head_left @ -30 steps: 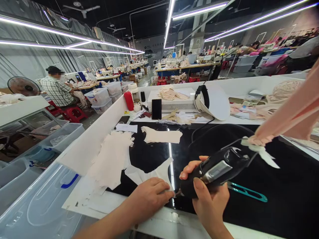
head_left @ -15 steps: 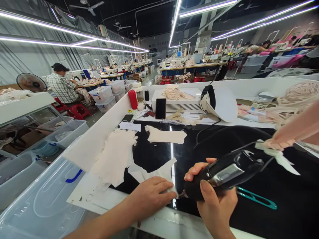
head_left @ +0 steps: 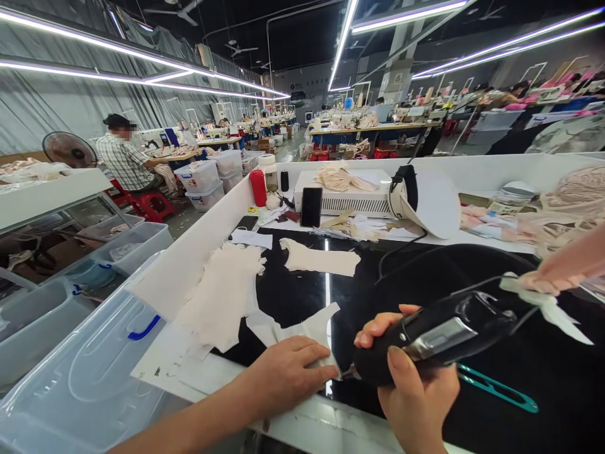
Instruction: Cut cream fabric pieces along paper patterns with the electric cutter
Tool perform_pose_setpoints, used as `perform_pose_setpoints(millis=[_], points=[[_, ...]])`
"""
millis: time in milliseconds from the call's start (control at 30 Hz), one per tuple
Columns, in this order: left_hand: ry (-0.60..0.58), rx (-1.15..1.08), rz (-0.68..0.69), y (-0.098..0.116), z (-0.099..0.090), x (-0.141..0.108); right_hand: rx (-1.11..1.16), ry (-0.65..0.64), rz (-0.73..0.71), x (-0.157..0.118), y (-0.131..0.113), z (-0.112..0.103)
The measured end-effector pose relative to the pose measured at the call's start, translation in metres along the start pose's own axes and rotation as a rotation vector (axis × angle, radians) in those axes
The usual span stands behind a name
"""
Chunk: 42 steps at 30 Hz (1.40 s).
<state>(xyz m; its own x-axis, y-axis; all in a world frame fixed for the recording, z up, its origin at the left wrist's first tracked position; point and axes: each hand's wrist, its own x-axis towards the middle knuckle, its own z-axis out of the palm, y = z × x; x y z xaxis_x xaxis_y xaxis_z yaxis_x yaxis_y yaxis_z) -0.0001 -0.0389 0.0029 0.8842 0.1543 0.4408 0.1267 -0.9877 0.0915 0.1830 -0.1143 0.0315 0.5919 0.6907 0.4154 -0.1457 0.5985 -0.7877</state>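
My left hand [head_left: 293, 372] lies flat, fingers stretched out, pressing a white fabric piece [head_left: 274, 329] against the glossy black work surface [head_left: 295, 287]. In my right hand [head_left: 416, 394] is a black corded handheld power tool [head_left: 437, 331], gripped round its body. Its narrow metal tip [head_left: 350, 373] is at the fabric's edge, just beside my left fingertips; whether it touches the cloth I cannot tell. A knotted pale cloth strip [head_left: 543, 296] hangs at the tool's rear end. Under the tool, partly hidden, lies a teal flat handle-like piece [head_left: 501, 389].
Stacked pale fabric pieces [head_left: 227, 290] lie left, and another cut piece [head_left: 321, 258] farther back. Behind are a phone [head_left: 311, 207], a white vented box [head_left: 354, 200] and a visor [head_left: 432, 202]. A lidded clear bin [head_left: 94, 378] stands left. A seated person [head_left: 123, 157] works beyond.
The whole view has shifted slightly right and down. My left hand stays flat on the fabric, and my right hand still holds the tool with its tip by the fabric edge.
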Motion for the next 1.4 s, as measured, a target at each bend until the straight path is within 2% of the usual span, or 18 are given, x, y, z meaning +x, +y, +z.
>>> perform_pose_setpoints(millis=[233,600,967,1133,1400], points=[[0.013,-0.018,-0.01,0.0,0.001,0.001,0.028,0.09,-0.017,0.014,-0.002,0.014],[-0.044,-0.055,-0.055,0.002,-0.009,0.002,0.006,0.067,-0.004,0.014,0.011,0.017],[-0.09,-0.074,-0.106,0.0,-0.008,-0.003,-0.005,0.102,-0.018,0.018,0.016,0.021],[-0.107,-0.099,-0.125,-0.001,-0.008,-0.003,-0.035,0.077,-0.018,0.021,0.021,0.022],[-0.047,-0.052,-0.152,0.017,0.001,-0.01,-0.045,0.059,0.004,0.016,0.015,0.021]])
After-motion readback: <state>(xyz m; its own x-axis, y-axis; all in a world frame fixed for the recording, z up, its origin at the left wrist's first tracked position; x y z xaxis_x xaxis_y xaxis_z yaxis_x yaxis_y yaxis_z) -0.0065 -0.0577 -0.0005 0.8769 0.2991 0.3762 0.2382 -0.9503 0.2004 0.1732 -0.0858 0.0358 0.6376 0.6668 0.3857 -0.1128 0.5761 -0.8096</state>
